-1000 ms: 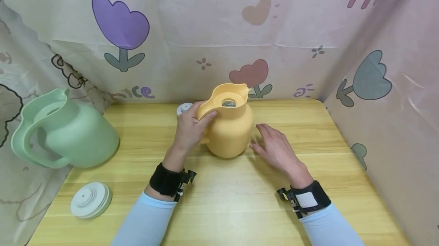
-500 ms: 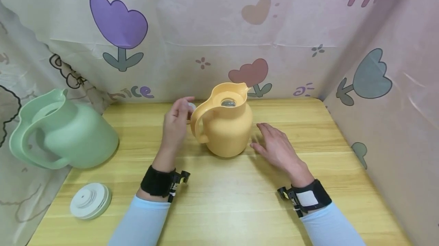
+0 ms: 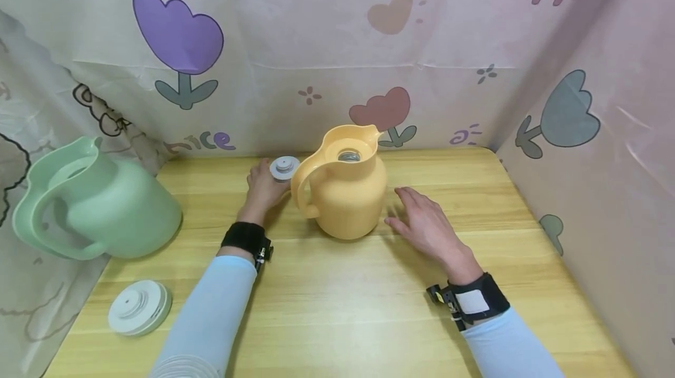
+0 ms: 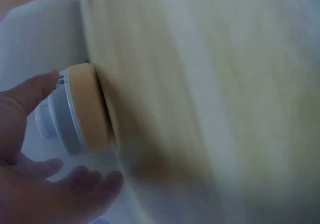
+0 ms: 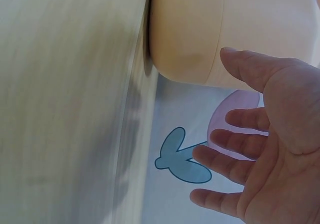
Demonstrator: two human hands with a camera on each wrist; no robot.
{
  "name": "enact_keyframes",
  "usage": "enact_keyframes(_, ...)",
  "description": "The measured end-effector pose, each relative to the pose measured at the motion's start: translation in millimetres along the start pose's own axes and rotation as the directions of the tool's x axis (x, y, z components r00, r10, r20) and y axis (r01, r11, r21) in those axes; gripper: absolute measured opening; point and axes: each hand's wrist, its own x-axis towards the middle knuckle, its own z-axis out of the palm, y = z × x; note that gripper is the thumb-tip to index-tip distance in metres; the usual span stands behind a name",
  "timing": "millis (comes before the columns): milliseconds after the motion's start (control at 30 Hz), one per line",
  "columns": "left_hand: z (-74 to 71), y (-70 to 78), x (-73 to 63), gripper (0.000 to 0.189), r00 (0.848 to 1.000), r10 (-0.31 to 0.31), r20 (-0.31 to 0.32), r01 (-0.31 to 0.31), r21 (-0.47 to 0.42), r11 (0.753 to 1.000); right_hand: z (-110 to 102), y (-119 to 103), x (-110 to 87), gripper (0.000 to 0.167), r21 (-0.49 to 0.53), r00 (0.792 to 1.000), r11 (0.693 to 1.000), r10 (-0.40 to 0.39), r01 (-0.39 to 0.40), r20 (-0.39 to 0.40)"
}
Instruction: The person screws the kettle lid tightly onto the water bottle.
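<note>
At the back of the table my left hand reaches around a small white stopper lid. In the left wrist view the lid shows an orange-yellow side; my thumb lies at or very near its rim, and the other fingers stand apart from it. To the lid's right stands a yellow thermos jug, upright, its mouth uncovered and its handle toward the left. Beside the jug's right side is my right hand, fingers spread and holding nothing; the right wrist view has the thumb in front of the jug's wall.
A larger green jug stands at the left, its handle facing left and front. In front of it lies a bigger white lid. Patterned cloth hangs behind and at both sides of the wooden table.
My left hand has let go of the yellow jug's handle and moved left and back to the small white lid. The right hand has stayed beside the jug.
</note>
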Motion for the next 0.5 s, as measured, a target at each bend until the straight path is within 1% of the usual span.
enact_keyframes(100,5.1,-1.7,5.6,0.116,0.999,0.004,0.045,-0.004,-0.004,1.0,0.3,1.3,0.0,0.079,0.001,1.0,1.0,0.0,0.0,-0.006)
enact_keyframes(167,6.3,0.1,8.3,0.118,0.998,0.01,0.055,-0.01,0.0,1.0,0.3,1.3,0.1,0.079,0.005,1.0,1.0,-0.001,0.001,-0.006)
enact_keyframes(333,7.9,6.7,12.6,0.114,0.998,0.013,0.055,-0.015,0.037,0.999,0.0,0.2,-0.2,0.08,0.012,1.0,1.0,0.0,0.0,0.001)
enact_keyframes(500,10.0,6.7,15.1,0.107,0.999,0.013,0.039,-0.016,0.084,0.996,-0.8,-0.4,-0.4,0.08,0.008,1.0,1.0,0.008,-0.008,0.01)
